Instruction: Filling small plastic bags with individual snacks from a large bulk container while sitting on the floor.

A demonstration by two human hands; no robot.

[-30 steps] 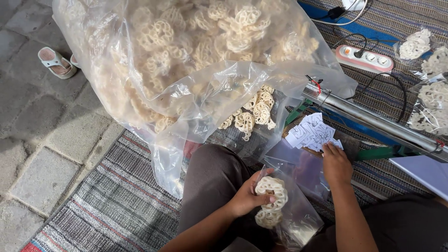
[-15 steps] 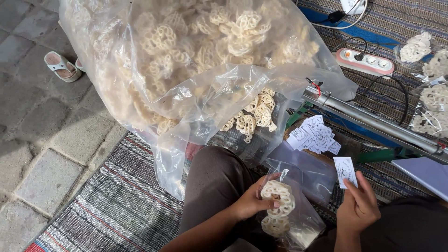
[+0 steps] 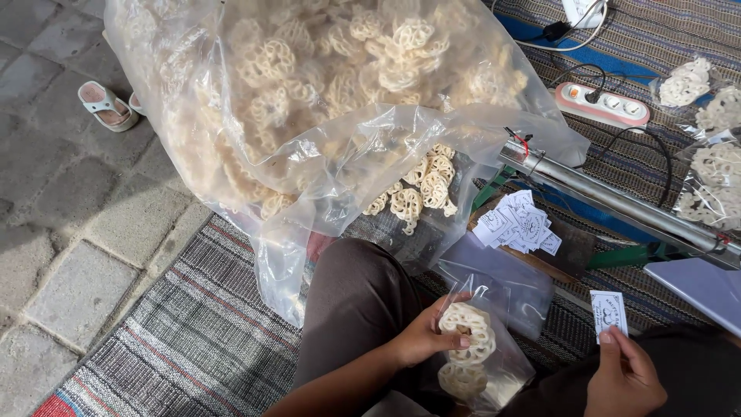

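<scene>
Right hand [image 3: 624,378] now lower, fingers [image 3: 607,337] pinching paper label [image 3: 608,312] upright.

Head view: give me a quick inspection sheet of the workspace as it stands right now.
Surface: striped woven mat beside grey paving stones.
Job's things: small clear bag with lattice crackers; white paper label; stack of labels.
Clutter: big plastic sack of crackers; filled packets; metal bar sealer; sandal.
Grippers: left hand grips the small bag and crackers; right hand pinches one label.
Cables: power strip with black cord plugged in.
Surroundings: outdoors, daylight; no other people seen.
</scene>
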